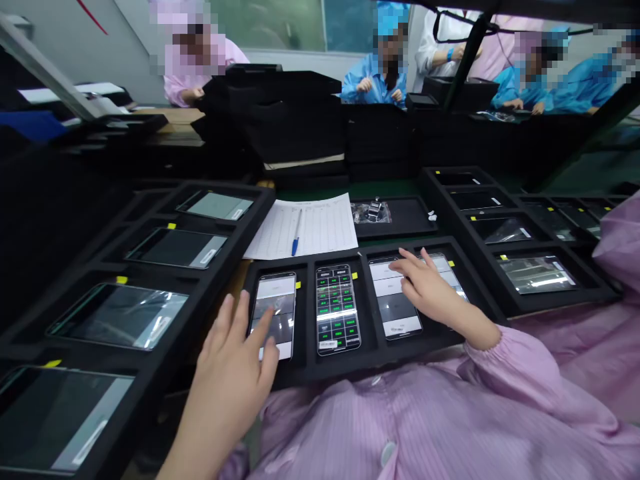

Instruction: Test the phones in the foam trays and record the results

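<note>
A black foam tray (310,370) lies in front of me with several lit smartphones in its slots. My left hand (227,363) is spread over the leftmost phone (275,288), which shows grey and white bands; its index finger reaches onto that screen. Beside it, a second phone (338,308) displays a grid of green text. My right hand (433,290), fingers apart and holding nothing, extends over the third phone (393,307), with a fingertip at its upper screen. Partly behind that hand is a fourth phone (447,267). Whether the fingertips touch the glass I cannot tell.
Trays of phones with yellow tabs flank me, a left tray (170,273) and a right tray (480,250). Behind the middle tray lie a printed sheet (320,230), a blue pen (297,233) and a small plastic bag (373,211). Stacked black trays (290,113) and several co-workers are beyond.
</note>
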Tool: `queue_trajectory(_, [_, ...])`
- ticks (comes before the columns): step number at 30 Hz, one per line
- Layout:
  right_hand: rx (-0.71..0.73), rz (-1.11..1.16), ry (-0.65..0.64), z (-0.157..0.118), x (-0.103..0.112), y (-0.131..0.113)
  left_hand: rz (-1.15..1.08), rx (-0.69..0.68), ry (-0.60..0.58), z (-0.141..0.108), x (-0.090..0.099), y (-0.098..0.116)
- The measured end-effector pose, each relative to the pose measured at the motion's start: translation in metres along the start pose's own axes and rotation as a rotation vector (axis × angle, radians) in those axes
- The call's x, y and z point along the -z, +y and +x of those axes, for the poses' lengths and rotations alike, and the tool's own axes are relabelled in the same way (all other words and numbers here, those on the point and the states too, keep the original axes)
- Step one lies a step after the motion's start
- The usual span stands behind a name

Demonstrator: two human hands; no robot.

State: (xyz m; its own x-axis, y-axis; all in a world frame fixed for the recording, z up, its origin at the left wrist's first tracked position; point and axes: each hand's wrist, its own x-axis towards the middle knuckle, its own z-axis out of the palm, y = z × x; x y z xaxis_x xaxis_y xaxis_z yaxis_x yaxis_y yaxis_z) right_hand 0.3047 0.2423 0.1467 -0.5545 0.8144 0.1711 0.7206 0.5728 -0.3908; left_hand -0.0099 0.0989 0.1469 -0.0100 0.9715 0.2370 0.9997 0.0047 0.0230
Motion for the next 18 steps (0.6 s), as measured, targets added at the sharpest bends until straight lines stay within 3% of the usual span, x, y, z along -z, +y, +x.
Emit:
queue_trajectory(6, [0.008,-0.030,-0.037,0.003,-0.009,0.002,0.034,0.026,-0.032,-0.019,-0.007,-0.005])
queue_trajectory(10, [0.043,-0.011,0.019,-0.004,-0.006,0.000,0.013,0.038,0.008,-0.021,-0.003,-0.004])
queue_trajectory(18, [0.104,0.057,-0.039,-0.031,0.001,-0.008,-0.091,-0.123,0.146,0.013,0.012,0.046])
